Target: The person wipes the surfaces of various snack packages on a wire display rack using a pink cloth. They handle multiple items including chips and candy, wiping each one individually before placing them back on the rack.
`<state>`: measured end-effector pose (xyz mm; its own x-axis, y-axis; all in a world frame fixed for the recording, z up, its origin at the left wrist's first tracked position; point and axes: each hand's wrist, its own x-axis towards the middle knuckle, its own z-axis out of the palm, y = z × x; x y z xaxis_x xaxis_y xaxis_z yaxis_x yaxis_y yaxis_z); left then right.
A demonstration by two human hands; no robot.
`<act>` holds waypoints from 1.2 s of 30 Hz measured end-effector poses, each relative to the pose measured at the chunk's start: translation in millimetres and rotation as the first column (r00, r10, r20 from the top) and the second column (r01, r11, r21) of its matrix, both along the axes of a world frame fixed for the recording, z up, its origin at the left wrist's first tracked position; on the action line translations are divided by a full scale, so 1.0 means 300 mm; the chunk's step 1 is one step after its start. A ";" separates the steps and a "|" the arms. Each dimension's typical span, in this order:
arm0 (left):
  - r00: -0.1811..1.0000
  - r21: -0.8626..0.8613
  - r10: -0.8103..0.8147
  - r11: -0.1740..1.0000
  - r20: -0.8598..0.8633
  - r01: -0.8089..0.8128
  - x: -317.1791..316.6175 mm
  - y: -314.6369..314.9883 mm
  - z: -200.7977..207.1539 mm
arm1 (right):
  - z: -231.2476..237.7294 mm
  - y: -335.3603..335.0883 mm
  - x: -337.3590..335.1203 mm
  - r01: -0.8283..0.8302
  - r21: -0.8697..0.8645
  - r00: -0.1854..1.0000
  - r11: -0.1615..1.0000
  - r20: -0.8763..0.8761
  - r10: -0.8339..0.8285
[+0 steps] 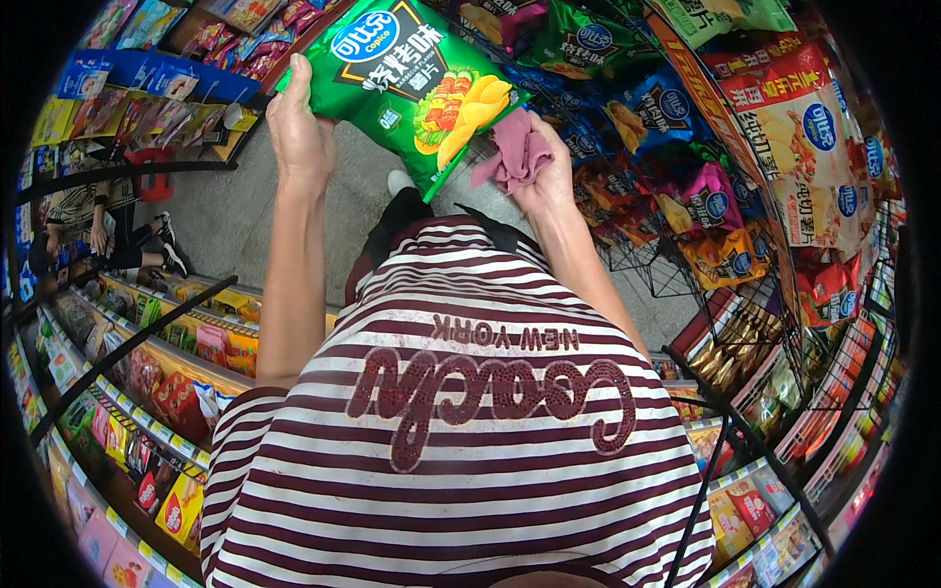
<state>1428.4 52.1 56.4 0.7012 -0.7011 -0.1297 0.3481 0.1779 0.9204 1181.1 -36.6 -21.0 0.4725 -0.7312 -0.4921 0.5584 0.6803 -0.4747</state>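
My left hand point(300, 125) grips the left edge of a large green bag of potato chips point(392, 88), its thumb up along the side and its other fingers behind the bag. Yellow chips and a skewer are pictured on the bag's front, which faces up toward me. At the bag's lower right corner, my right hand point(549, 171) is closed around a crumpled mauve cloth point(518, 152). The cloth touches or lies right against the bag's edge; whether the right fingers also hold the bag is hidden.
On the right, a wire rack point(652, 269) is filled with colourful chip bags point(647, 108). Shelves of packaged snacks point(176, 392) run along the left and behind me. Another person point(108, 225) is low down at the far left. Grey floor point(230, 216) shows between.
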 end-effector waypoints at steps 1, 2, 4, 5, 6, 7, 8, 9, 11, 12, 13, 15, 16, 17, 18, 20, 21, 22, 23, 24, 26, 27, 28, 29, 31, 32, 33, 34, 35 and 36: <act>1.000 0.004 0.002 1.000 -0.007 -0.002 0.005 0.002 0.002 | -0.001 -0.007 -0.004 0.024 -0.023 0.999 0.999 -0.023 -0.024; 1.000 0.010 0.014 1.000 -0.001 -0.014 0.008 0.002 0.004 | -0.005 -0.015 -0.005 0.048 -0.047 0.998 0.998 -0.046 -0.051; 1.000 0.002 0.010 1.000 0.005 -0.010 0.012 -0.007 0.001 | 0.015 -0.028 0.005 0.101 -0.116 0.990 0.988 -0.083 -0.111; 1.000 0.001 0.014 1.000 0.009 -0.014 0.018 -0.008 0.000 | 0.073 -0.022 0.009 0.091 -0.226 0.980 0.970 -0.155 -0.128; 1.000 0.007 0.004 1.000 0.024 -0.004 0.028 -0.010 -0.004 | 0.108 -0.028 0.016 0.064 -0.310 0.976 0.949 -0.180 -0.125; 0.999 0.009 -0.013 1.000 0.037 0.013 0.034 -0.021 -0.007 | 0.141 -0.035 0.017 0.041 -0.395 0.970 0.918 -0.206 -0.132; 0.998 0.012 -0.030 0.999 0.049 0.030 0.038 -0.028 -0.008 | 0.168 -0.039 0.051 0.140 -0.464 0.941 0.875 -0.212 -0.263; 0.997 0.019 -0.046 0.999 0.063 0.045 0.037 -0.034 -0.005 | 0.172 -0.059 0.043 0.080 -0.536 0.928 0.840 -0.268 -0.259; 0.993 0.035 -0.082 0.996 0.089 0.080 0.015 -0.049 0.004 | 0.191 -0.082 0.060 0.065 -0.639 0.918 0.767 -0.263 -0.297; 0.988 0.035 -0.115 0.993 0.104 0.112 0.004 -0.054 0.004 | 0.191 -0.092 0.076 0.050 -0.671 0.913 0.740 -0.270 -0.306; 0.985 0.045 -0.135 0.990 0.109 0.131 -0.013 -0.060 0.001 | 0.191 -0.093 0.097 0.033 -0.700 0.908 0.713 -0.277 -0.313; 0.977 0.068 -0.176 0.983 0.121 0.169 -0.047 -0.067 -0.015 | 0.188 -0.072 0.160 0.017 -0.780 0.887 0.625 -0.277 -0.370; 0.972 0.083 -0.179 0.982 0.150 0.168 -0.050 -0.071 -0.040 | 0.190 -0.052 0.175 -0.103 -0.864 0.829 0.493 -0.348 -0.438; 0.974 0.075 -0.169 0.984 0.152 0.159 -0.055 -0.073 -0.043 | 0.225 -0.018 0.191 -0.237 -0.906 0.761 0.351 -0.398 -0.513; 0.976 0.068 -0.156 0.987 0.154 0.147 -0.060 -0.074 -0.044 | 0.268 0.027 0.200 -0.277 -0.921 0.803 0.274 -0.379 -0.461; 0.980 0.064 -0.113 0.993 0.166 0.103 -0.060 -0.080 -0.043 | 0.289 0.093 0.214 -0.363 -0.923 0.815 0.128 -0.381 -0.437; 0.986 0.043 -0.083 0.996 0.145 0.077 -0.057 -0.085 -0.034 | 0.269 0.109 0.214 -0.396 -0.918 0.828 0.022 -0.368 -0.423; 0.991 0.028 -0.045 0.999 0.127 0.042 -0.048 -0.082 -0.014 | 0.245 0.125 0.221 -0.437 -0.898 0.839 -0.054 -0.385 -0.384; 0.994 0.013 -0.007 1.000 0.110 0.006 -0.037 -0.076 -0.006 | 0.249 0.147 0.215 -0.423 -0.905 0.860 -0.043 -0.385 -0.335; 0.990 -0.012 -0.007 1.000 0.142 0.008 0.020 -0.064 -0.058 | 0.223 0.156 0.200 -0.483 -0.875 0.836 -0.002 -0.461 -0.297; 0.991 -0.056 0.071 0.996 0.113 -0.065 0.035 -0.043 -0.044 | 0.150 0.167 0.167 -0.558 -0.828 0.792 0.058 -0.553 -0.258; 0.989 -0.079 0.110 0.992 0.094 -0.103 0.039 -0.035 -0.039 | 0.117 0.165 0.155 -0.574 -0.815 0.777 0.081 -0.573 -0.261; 0.986 -0.087 0.142 0.987 0.082 -0.135 0.055 -0.022 -0.043 | 0.101 0.160 0.145 -0.591 -0.799 0.758 0.106 -0.596 -0.265; 0.986 -0.062 0.153 0.987 0.060 -0.149 0.061 -0.002 -0.036 | 0.089 0.154 0.133 -0.552 -0.822 0.781 0.140 -0.568 -0.261; 0.982 -0.074 0.189 0.979 -0.009 -0.189 0.084 0.024 -0.054 | 0.096 0.144 0.099 -0.545 -0.798 0.763 0.256 -0.599 -0.244; 0.975 -0.042 0.218 0.975 -0.034 -0.219 0.088 0.039 -0.060 | 0.092 0.129 0.087 -0.531 -0.823 0.757 0.200 -0.567 -0.325; 0.967 -0.009 0.247 0.969 -0.059 -0.248 0.089 0.051 -0.064 | 0.040 0.117 0.076 -0.511 -0.788 0.766 0.343 -0.599 -0.234; 0.959 0.018 0.272 0.962 -0.082 -0.272 0.095 0.056 -0.067 | 0.057 0.103 0.077 -0.467 -0.777 0.781 0.423 -0.587 -0.216; 0.955 0.014 0.273 0.962 -0.113 -0.273 0.101 0.065 -0.079 | 0.075 0.098 0.078 -0.420 -0.757 0.795 0.500 -0.573 -0.200; 0.951 0.010 0.273 0.962 -0.144 -0.274 0.107 0.078 -0.099 | 0.102 0.106 0.064 -0.300 -0.673 0.861 0.677 -0.497 -0.113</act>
